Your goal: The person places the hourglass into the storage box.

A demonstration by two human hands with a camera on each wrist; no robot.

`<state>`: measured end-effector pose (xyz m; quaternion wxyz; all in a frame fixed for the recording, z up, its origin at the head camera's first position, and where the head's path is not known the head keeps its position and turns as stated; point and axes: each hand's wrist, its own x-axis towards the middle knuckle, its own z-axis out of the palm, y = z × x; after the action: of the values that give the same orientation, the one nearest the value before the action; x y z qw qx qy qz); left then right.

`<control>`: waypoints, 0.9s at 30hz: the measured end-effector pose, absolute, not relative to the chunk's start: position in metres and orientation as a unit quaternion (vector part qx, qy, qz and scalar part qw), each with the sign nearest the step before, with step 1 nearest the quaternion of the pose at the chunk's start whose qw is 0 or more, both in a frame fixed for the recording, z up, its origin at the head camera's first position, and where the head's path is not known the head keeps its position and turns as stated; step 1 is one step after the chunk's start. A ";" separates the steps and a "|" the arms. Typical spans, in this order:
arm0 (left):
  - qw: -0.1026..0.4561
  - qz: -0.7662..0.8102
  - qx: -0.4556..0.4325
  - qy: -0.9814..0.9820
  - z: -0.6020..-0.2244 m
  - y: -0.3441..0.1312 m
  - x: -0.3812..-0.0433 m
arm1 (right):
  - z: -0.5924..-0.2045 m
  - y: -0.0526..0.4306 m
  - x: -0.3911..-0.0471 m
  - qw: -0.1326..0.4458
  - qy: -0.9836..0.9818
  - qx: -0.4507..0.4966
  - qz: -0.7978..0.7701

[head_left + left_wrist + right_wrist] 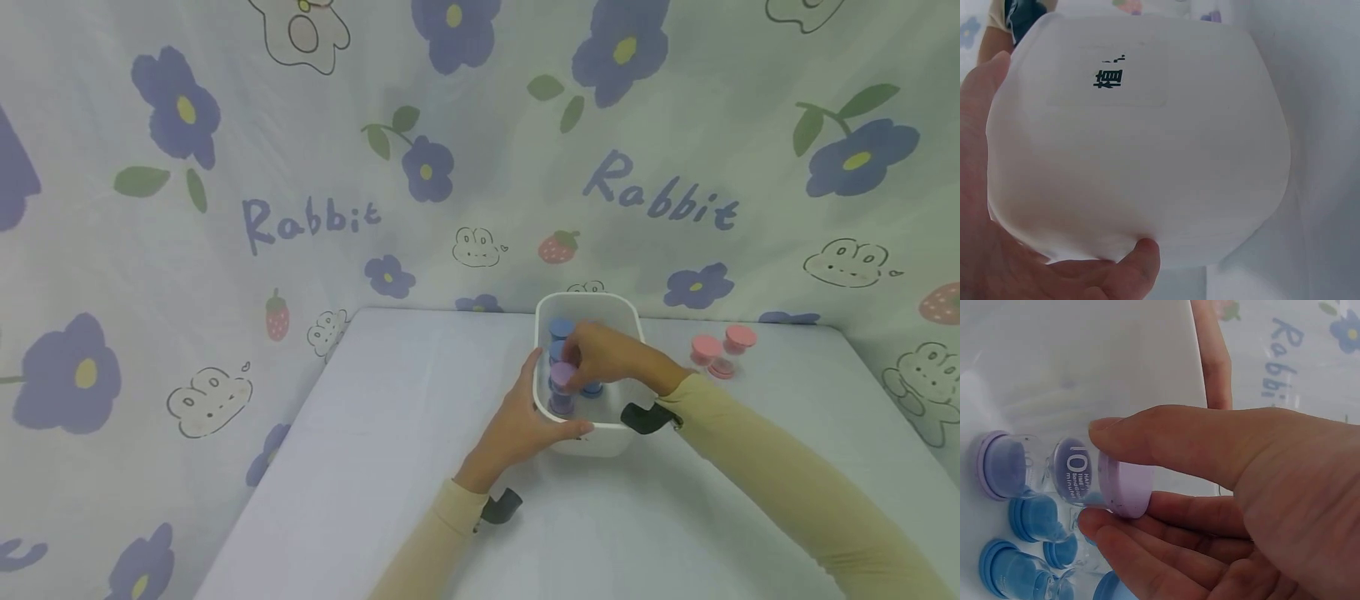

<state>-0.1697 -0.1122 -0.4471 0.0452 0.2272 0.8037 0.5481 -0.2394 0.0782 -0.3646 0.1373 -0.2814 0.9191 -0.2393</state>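
Note:
A white plastic bin (581, 446) stands on the table, its outer wall (1147, 162) filling much of the left wrist view. My left hand (517, 425) grips the bin at its near left corner. Inside the bin, my right hand (606, 357) pinches the lilac cap of a purple sand timer (1125, 484) between thumb and fingers. This timer stands upright along the bin's left side and bears a printed 10. Several blue sand timers (1038, 515) stand beside it in the bin; the right hand partly hides them in the head view.
Right of the bin, two pink sand timers (706, 348) stand upright, and a third pink piece (722, 367) sits lower in front of them. A patterned cloth (480, 167) hangs behind the white table (420, 400).

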 end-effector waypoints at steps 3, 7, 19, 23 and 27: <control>0.047 0.546 0.224 0.806 -0.446 -0.112 -0.169 | -0.364 0.077 -0.239 0.139 0.920 -0.282 -0.233; 0.054 0.548 0.224 0.804 -0.446 -0.112 -0.169 | -0.363 0.076 -0.238 0.144 0.923 -0.279 -0.224; 0.059 0.548 0.217 0.806 -0.446 -0.112 -0.168 | -0.363 0.073 -0.237 0.146 0.925 -0.280 -0.210; 0.061 0.548 0.214 0.807 -0.446 -0.112 -0.168 | -0.364 0.073 -0.238 0.147 0.928 -0.276 -0.202; 0.061 0.546 0.211 0.808 -0.447 -0.112 -0.168 | -0.364 0.072 -0.238 0.146 0.928 -0.281 -0.197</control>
<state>-0.1682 -0.1123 -0.4469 0.0614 0.2106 0.8082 0.5465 -0.2382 0.0723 -0.3643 0.1455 -0.2805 0.9280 -0.1973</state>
